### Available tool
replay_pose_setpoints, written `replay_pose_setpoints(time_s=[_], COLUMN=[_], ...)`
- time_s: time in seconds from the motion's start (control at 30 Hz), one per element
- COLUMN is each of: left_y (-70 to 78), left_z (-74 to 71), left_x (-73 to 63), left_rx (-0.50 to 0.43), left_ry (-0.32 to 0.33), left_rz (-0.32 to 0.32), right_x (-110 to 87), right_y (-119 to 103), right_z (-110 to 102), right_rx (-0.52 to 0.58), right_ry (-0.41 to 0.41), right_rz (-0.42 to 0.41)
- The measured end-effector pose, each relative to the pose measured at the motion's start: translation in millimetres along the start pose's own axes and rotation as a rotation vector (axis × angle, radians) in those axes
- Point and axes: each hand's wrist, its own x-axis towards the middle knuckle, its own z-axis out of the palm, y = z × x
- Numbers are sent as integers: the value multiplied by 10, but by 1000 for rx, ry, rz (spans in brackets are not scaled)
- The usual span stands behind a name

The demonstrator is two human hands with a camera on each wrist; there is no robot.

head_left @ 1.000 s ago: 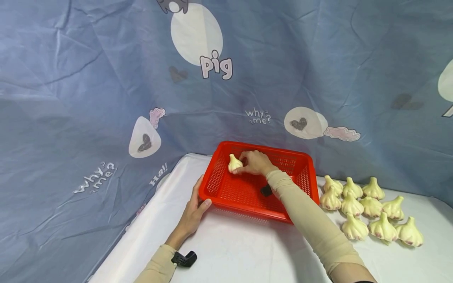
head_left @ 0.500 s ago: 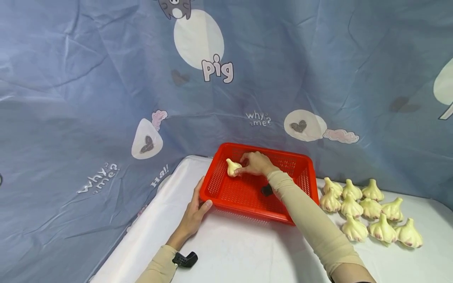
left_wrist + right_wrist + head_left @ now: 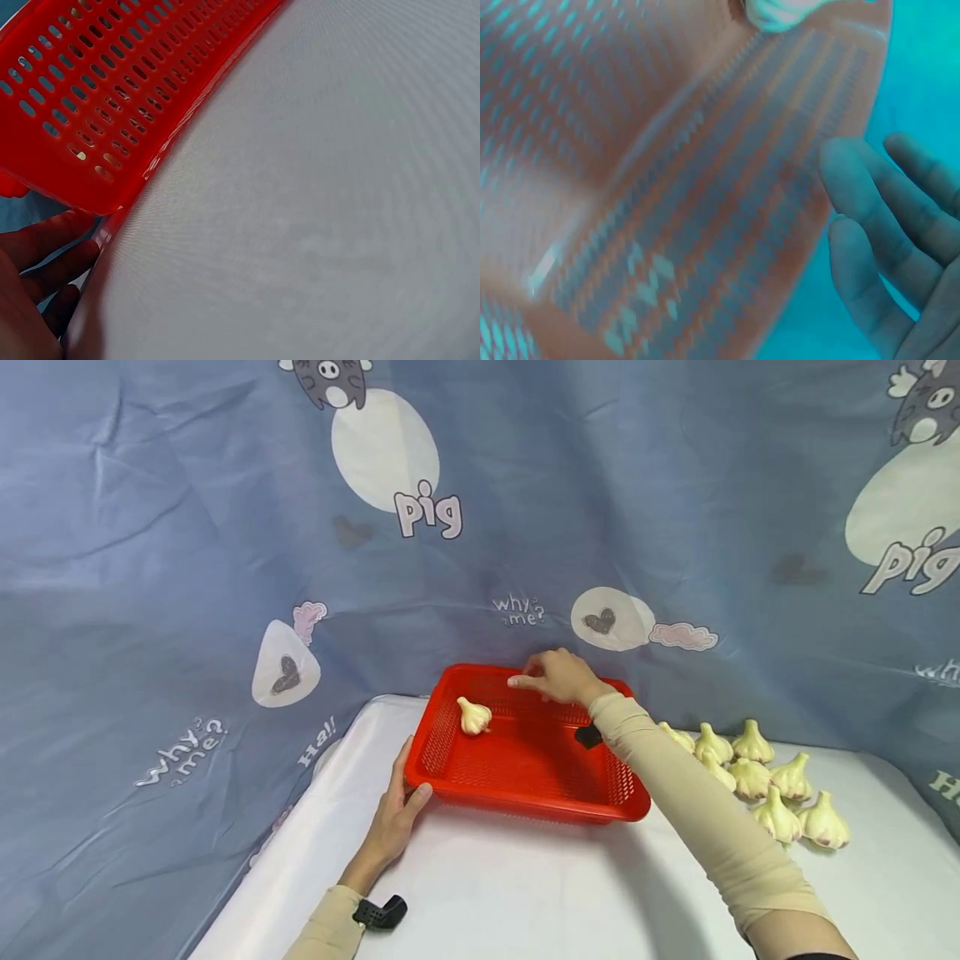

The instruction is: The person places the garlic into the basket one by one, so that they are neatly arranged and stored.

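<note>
A red plastic basket [image 3: 517,797] stands on the white-covered table. My left hand [image 3: 392,820] holds its near left corner, thumb at the front rim and fingers along the side. In the left wrist view, fingers [image 3: 52,244] reach under that corner. One garlic bulb [image 3: 475,718] lies inside the basket toward the left wall, its stem pointing up and left. Above the basket's far wall is my right hand [image 3: 558,678], holding nothing. The right wrist view shows its fingers [image 3: 892,195] parted, beyond the rim, with part of the bulb [image 3: 776,11] at the top.
A group of garlic bulbs [image 3: 750,777] stands on the table to the right of the basket, partly hidden by my right sleeve [image 3: 690,793]. A blue printed cloth [image 3: 517,485] hangs close behind the basket.
My right hand has let go of the garlic bulb, which stays in the basket, and has risen up and right toward the far rim. My left hand keeps its hold on the corner.
</note>
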Motion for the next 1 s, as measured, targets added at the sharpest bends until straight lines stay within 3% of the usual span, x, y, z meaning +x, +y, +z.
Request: replay_pose_setpoints(time_s=[0.1,0.33,0.7,0.87,1.0], left_y=[7,35,49,100,129], left_z=[-15,-31,-21,-20,7], left_x=[0,51,-28,-39,-51], left_rx=[18,10,-30,-18,-19], left_ry=[-1,10,-14,-10,-23], left_rz=[-18,-31,-60,-46,-71], right_x=[-119,-449,-1361,-1774,-2109], right_y=[51,273,818,913,934], right_z=[-172,-503,-845,-923,-963], right_rx=[-19,-181,-242,-281,-324], right_ry=[4,64,42,33,9], right_rz=[-24,-117,-32,-29,-13])
